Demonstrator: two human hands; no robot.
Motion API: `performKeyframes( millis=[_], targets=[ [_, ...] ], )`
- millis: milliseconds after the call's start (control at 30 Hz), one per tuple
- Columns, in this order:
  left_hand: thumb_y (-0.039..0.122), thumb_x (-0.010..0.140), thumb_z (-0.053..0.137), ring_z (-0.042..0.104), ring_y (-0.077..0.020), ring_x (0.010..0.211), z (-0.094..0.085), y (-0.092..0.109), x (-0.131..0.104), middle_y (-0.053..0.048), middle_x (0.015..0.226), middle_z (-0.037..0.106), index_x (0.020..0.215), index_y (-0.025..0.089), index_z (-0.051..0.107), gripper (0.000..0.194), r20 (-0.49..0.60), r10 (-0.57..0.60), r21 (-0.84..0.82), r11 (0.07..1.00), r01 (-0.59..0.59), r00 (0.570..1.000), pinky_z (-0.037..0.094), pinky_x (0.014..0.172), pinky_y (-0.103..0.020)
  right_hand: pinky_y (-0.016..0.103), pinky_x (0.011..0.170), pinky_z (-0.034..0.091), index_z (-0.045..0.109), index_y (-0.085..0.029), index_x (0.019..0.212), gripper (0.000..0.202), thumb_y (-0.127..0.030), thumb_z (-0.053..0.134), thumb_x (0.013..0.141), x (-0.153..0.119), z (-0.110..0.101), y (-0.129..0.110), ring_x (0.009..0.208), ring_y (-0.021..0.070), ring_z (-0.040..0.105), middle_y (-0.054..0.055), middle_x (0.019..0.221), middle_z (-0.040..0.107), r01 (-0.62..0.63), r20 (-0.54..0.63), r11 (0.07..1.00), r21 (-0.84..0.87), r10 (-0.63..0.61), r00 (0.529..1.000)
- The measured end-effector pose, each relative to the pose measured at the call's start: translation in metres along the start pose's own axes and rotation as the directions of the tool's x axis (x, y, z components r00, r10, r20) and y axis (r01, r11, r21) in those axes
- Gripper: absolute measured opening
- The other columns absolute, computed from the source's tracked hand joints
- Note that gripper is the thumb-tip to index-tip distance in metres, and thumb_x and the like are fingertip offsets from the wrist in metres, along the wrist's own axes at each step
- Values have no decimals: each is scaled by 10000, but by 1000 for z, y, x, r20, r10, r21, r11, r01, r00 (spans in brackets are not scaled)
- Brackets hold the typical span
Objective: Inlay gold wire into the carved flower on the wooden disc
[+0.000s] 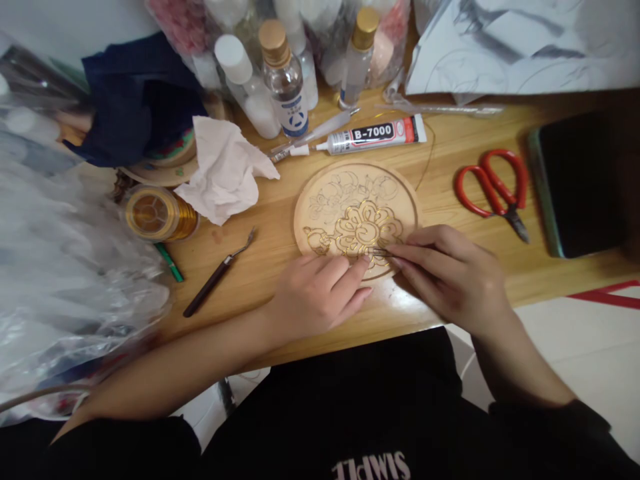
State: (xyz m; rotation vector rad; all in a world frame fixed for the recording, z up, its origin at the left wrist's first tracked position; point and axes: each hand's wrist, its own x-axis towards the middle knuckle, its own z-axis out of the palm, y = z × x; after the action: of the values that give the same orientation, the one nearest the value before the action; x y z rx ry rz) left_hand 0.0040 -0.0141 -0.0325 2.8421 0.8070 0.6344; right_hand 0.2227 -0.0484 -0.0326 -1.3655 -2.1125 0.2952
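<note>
On the wooden desk (274, 217), a tube (375, 135) is marked "B-7000", tweezers (381, 253) are pinched by the right hand (457, 277), the left hand (317, 293)'s grip unclear.

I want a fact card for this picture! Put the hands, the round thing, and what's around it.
Left hand: fingers over the disc's near edge
Right hand: pinching a slim metal tool, maybe tweezers
Disc: round, wooden, gold flower, drawn outlines on its far part
Beyond disc: glue tube, bottles
To the right: red scissors, phone
To the left: tissue, spool
</note>
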Motion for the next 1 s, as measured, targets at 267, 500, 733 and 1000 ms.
performKeyframes(
  millis=[267, 500, 733, 1000],
  targets=[
    [284, 931, 536, 573, -141, 648, 0, 0, 0, -25, 720, 608, 1097, 86, 643, 279, 8, 2, -4, 1000, -2, 1000, 392, 553, -289, 323, 646, 525, 690, -240, 1033, 222, -159, 669, 827, 0, 5, -3, 743, 177, 634, 46, 846, 688, -4, -68, 1000, -9, 4, 998],
    [297, 928, 540, 558, -137, 618, 0, 0, 0, -20, 714, 609, 1075, 102, 655, 270, 6, 0, 20, 1000, 0, 1000, 390, 538, -288, 323, 639, 510, 663, -216, 1043, 241, -128, 673, 819, 0, 8, -2, 746, 178, 616, 57, 863, 689, 30, -71, 999, -12, -31, 997],
    [293, 926, 540, 550, -133, 595, 0, 0, 2, -16, 701, 609, 1056, 105, 660, 258, 5, 5, 34, 999, -6, 1000, 399, 538, -289, 331, 629, 501, 663, -245, 1056, 257, -126, 653, 828, 2, 7, -1, 742, 178, 615, 43, 877, 696, 42, -53, 999, -6, -43, 998],
    [293, 924, 543, 551, -135, 591, 0, 1, 3, -18, 703, 614, 1064, 98, 658, 266, 9, 16, 53, 998, -17, 1000, 390, 534, -291, 337, 642, 505, 661, -220, 1032, 222, -117, 643, 836, 3, 6, -1, 754, 176, 601, 51, 877, 684, 46, -42, 999, 24, -45, 998]
  ],
)
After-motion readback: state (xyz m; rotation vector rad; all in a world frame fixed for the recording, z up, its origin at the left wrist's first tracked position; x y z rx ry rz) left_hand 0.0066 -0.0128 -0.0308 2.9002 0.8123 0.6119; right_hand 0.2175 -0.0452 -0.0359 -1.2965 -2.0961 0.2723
